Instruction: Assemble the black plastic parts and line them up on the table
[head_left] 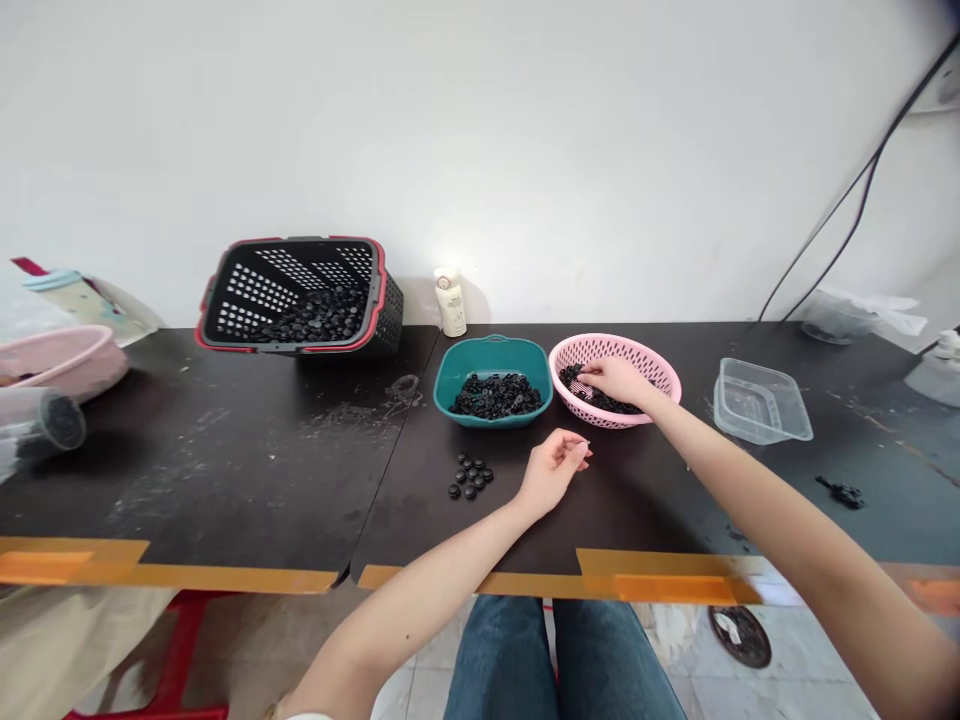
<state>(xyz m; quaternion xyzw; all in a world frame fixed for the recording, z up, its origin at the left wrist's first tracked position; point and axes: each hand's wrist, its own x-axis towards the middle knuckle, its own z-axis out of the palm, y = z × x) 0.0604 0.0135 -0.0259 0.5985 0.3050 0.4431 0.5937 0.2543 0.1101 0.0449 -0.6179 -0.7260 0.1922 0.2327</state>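
My right hand (615, 381) reaches into a pink plastic colander (645, 358), its fingers resting on a heap of small black round pieces (596, 400). My left hand (553, 470) hovers over the black tabletop (390, 520) just in front of the colander, its fingers curled together with nothing visible in them. Nearest to it, a small group of loose black pieces (471, 477) lies on the table. A teal plastic bowl (492, 347) holding a similar black heap (495, 396) stands left of the colander.
A tilted black-and-red slotted basket (367, 270) holding black pieces stands at back left. A clear plastic tub (761, 400) and a small black cluster (838, 491) lie to the right. A white bottle (451, 305) stands against the wall. Orange tape (667, 590) runs along the table's front edge.
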